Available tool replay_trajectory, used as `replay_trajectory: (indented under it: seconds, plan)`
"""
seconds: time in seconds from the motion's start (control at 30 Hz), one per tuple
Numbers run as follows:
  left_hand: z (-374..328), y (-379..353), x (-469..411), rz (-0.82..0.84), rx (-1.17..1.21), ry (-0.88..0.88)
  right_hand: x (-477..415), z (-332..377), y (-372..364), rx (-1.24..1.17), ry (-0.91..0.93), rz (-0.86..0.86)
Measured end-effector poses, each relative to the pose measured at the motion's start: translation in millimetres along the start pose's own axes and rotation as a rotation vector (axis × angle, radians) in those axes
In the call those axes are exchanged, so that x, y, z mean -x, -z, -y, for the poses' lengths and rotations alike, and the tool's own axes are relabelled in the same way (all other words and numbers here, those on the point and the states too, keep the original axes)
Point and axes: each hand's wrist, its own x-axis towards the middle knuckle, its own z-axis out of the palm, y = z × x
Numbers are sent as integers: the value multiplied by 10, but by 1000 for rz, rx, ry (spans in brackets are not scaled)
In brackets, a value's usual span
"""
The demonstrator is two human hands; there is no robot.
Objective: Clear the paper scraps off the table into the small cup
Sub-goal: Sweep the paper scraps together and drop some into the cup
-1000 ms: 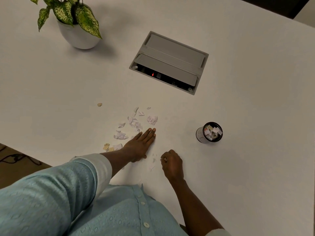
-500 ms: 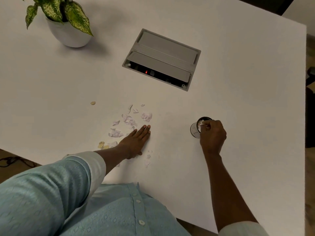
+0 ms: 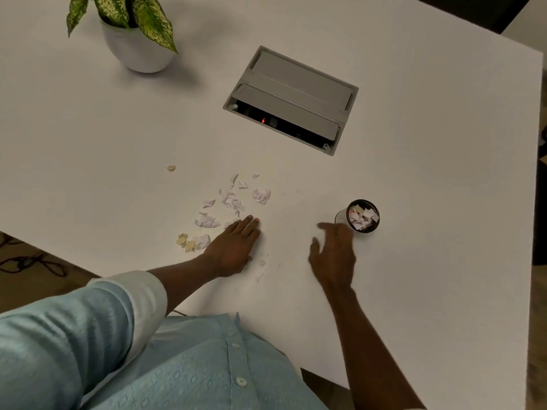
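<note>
Left hand [image 3: 233, 250] touches paper scraps [image 3: 228, 202]; right hand [image 3: 333, 253] beside small cup [image 3: 361, 216].

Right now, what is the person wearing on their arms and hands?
Left arm: a light blue patterned sleeve rolled up to a white cuff, matching the buttoned shirt. Right forearm is bare, with a hint of white cuff at the frame's bottom edge. Left hand and right hand are bare; no gloves visible.

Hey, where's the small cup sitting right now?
In the head view, the small cup stands on the white table, right of centre, just beyond the right hand and below the grey cable box.
</note>
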Motion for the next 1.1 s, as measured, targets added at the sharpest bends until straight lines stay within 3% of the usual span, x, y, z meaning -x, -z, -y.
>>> replay_trajectory:
  seconds: [0.17,0.33,0.7,1.1]
  plan:
    - [125,-232,499,-71,44,120,515,180,-350,-68,-27,490]
    - [281,-429,886,13,46,210,894,418,-659,52,-100,721]
    - [-4,-455,710,-12,225,209,880,776,-968,153,-157,636]
    - [-61,-408,490,-44,316,121,682,732,-1026,43,-133,578]
